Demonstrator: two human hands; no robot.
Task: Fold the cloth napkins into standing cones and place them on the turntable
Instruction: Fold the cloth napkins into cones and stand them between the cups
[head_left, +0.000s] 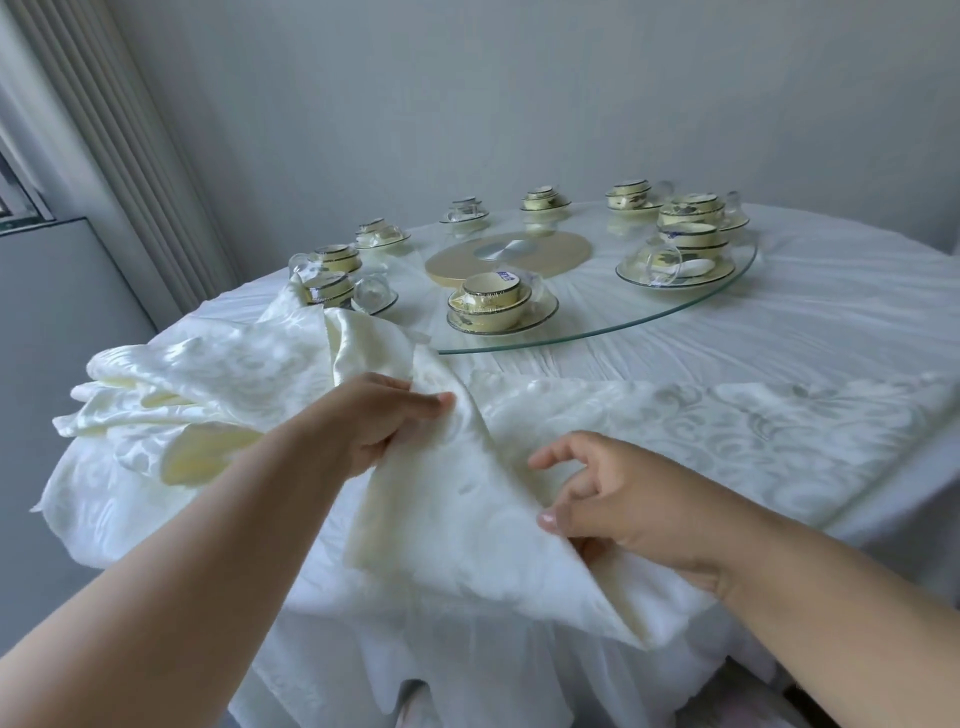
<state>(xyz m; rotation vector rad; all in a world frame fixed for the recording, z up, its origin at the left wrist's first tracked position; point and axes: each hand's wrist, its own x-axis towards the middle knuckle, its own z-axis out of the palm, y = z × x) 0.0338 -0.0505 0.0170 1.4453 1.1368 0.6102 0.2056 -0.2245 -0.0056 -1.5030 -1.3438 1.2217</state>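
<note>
A cream patterned cloth napkin (467, 499) lies rumpled at the near edge of the round table. My left hand (379, 421) pinches a raised fold of it between thumb and fingers. My right hand (618, 499) grips its lower right part, thumb on top and fingers curled into the cloth. A heap of more cream napkins (197, 384) lies to the left. The glass turntable (691, 306) stands behind, in the table's middle, with no cone on it.
Several place settings of yellow bowls and saucers ring the turntable, one (493, 306) nearest my hands and stacked ones (685, 244) at the right. Upturned glass cups (371, 293) sit beside them. A patterned runner (753, 431) lies on the right. A wall and curtain stand at the left.
</note>
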